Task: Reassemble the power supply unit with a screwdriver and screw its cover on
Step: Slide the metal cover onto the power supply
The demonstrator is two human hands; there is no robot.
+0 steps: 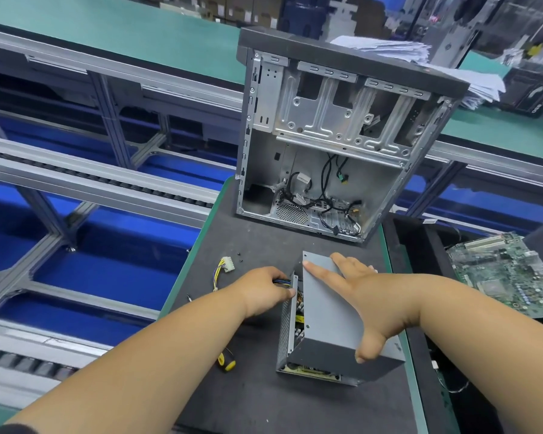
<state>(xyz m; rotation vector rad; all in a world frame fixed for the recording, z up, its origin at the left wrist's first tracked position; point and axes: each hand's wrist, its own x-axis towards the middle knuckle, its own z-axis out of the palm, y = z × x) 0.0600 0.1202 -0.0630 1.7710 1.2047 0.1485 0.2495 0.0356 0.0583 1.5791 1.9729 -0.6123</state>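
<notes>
Power supply unit (311, 368) sits on the dark surface (264, 402) before an open computer case (336, 136), its grey cover (329, 308) tilted over it. Right hand (364, 296) lies on the cover, fingers spread, thumb over the near edge. Left hand (264, 289) grips the cable bundle (281, 281) at the unit's side. Yellow-handled screwdriver (226, 361) lies nearby.

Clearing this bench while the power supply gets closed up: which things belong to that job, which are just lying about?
Job: power supply unit, grey cover, cable bundle, yellow-handled screwdriver, loose screws, both hands.
Lying about: open computer case, motherboard, paper stack.
</notes>
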